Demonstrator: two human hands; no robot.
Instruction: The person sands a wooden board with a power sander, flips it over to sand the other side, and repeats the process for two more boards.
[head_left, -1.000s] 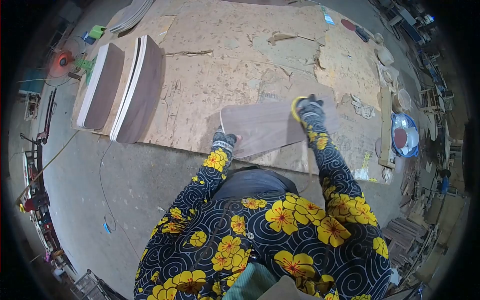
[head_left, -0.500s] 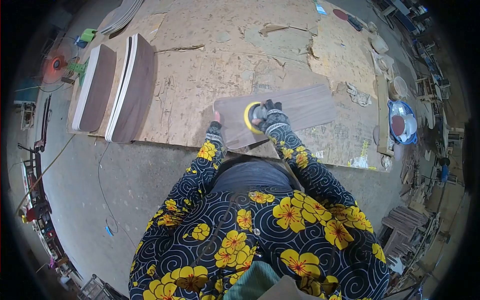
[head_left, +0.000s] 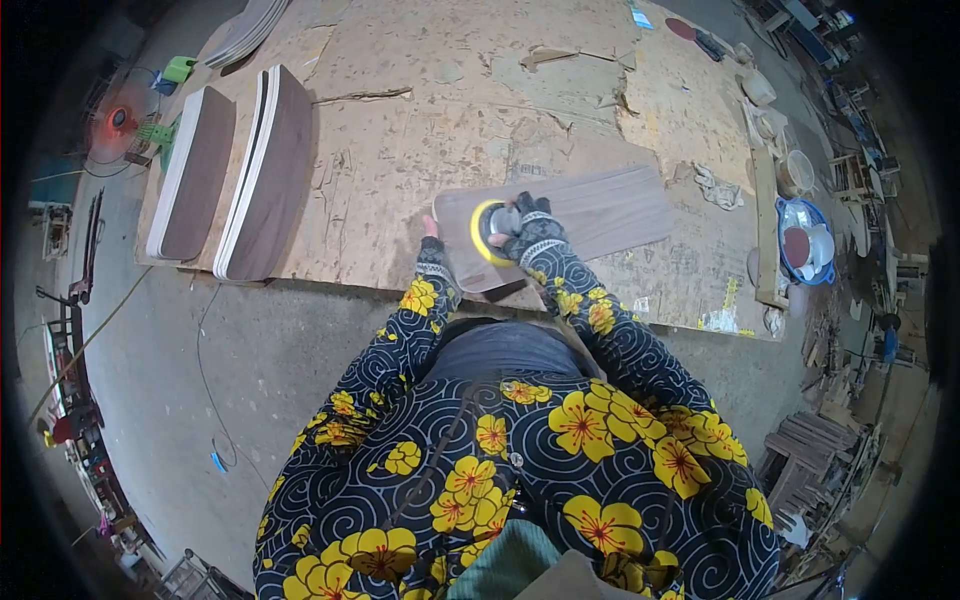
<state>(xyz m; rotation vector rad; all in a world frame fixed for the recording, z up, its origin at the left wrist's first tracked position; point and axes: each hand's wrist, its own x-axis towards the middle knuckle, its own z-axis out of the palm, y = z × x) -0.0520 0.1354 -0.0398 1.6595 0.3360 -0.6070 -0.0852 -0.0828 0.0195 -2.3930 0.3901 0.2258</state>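
A long wooden board (head_left: 610, 205) with rounded corners lies flat near the front edge of the workbench. My right hand (head_left: 530, 225), in a patterned fingerless glove, is wrapped round a disc sander (head_left: 482, 246) with a yellow rim. The sander sits flat on the board's left part. At the board's left end, my left hand (head_left: 432, 248) grips the edge, its fingers partly hidden and a fingertip pointing away from me.
Curved wooden boards (head_left: 275, 170) stand on the bench at the left, with more at the far left. Behind them a fan (head_left: 120, 122) spins. At right are a crumpled rag (head_left: 717, 187), a blue basket (head_left: 826, 270) holding discs, and tubs (head_left: 797, 172). A cable (head_left: 205, 350) lies on the floor.
My right hand has slid the sander a little leftward across the board. My left hand stays at the board's left end, and the board has shifted slightly to the right.
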